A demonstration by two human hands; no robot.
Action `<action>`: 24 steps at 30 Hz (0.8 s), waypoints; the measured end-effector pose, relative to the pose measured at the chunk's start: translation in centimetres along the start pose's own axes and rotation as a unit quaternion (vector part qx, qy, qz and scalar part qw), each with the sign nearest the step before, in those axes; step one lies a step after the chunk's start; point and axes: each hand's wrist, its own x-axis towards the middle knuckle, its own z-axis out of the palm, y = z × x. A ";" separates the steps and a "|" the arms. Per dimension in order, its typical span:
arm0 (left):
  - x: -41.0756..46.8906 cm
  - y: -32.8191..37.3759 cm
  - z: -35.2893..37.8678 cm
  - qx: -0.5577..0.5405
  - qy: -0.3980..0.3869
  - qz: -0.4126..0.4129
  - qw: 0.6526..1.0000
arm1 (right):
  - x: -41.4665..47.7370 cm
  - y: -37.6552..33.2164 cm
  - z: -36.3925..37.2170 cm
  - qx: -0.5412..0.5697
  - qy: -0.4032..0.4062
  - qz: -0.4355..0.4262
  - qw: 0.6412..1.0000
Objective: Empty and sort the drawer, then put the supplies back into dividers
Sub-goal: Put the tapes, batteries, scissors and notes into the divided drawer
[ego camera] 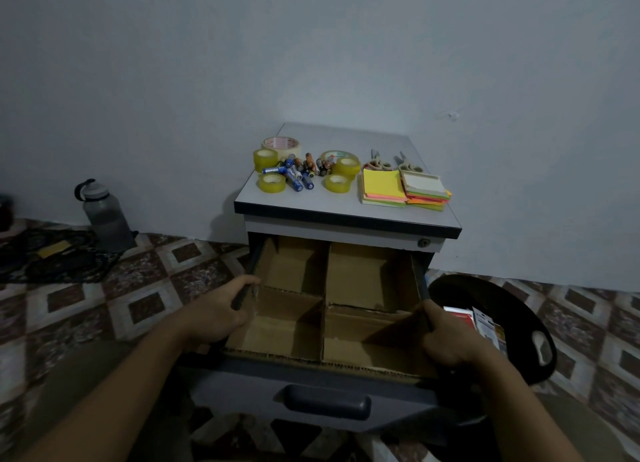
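Grey pulled-out drawer [242,389] of a small cabinet, brown cardboard dividers [323,323] inside splitting it into four compartments. Left hand [221,314] curled over the drawer's left wall, right hand [450,340] curled over the right wall, both gripping. On the grey tabletop [304,203]: yellow tape rolls [272,183], pile of blue and black batteries [298,175] between them, beige-handled scissors [381,163], stacks of coloured sticky notes [384,186] at right. Black round tray [502,305] with packets on the floor just right of the drawer; grey water bottle [105,215] on the floor, left.
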 end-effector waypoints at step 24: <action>-1.9 0.9 0.1 0.061 -0.030 -0.039 0.997 | -2.4 -0.1 0.4 -0.058 -0.021 -0.020 0.998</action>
